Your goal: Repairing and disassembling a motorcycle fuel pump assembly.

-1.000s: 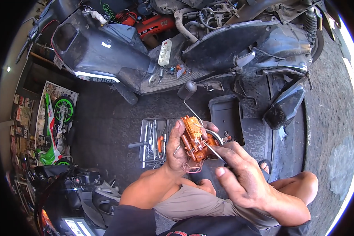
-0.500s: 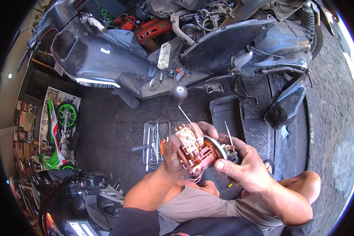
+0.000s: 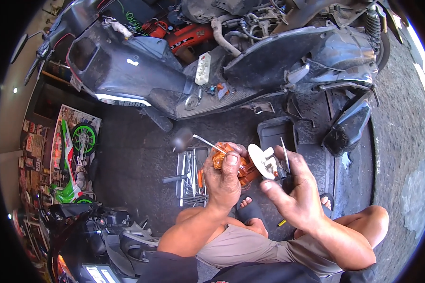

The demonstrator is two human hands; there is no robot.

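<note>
A fuel pump unit lies across my hands, with an orange see-through body (image 3: pixel 249 175), a white round flange (image 3: pixel 258 158) and a dark float (image 3: pixel 182 139) on a bent wire arm. My left hand (image 3: pixel 224 181) is wrapped round the orange body, thumb on top. By the flange's outlet side is my right hand (image 3: pixel 300 188), its thumb and fingers curled around a thin pointed tool (image 3: pixel 285 153) whose shaft sticks up. A dark connector area shows between thumb and fingers; the tool's lower end is hidden.
Ahead stands a dark scooter (image 3: pixel 141 78) with panels off and a white power strip (image 3: pixel 203 68) on its footboard. A metal tray of tools (image 3: pixel 189 177) and a black plastic bin (image 3: pixel 276 132) rest on the floor. At lower left is another motorcycle (image 3: pixel 113 236).
The pump unit has turned in my hands: the white flange now faces me more, and the float has swung left and lower. My right thumb has come off the flange.
</note>
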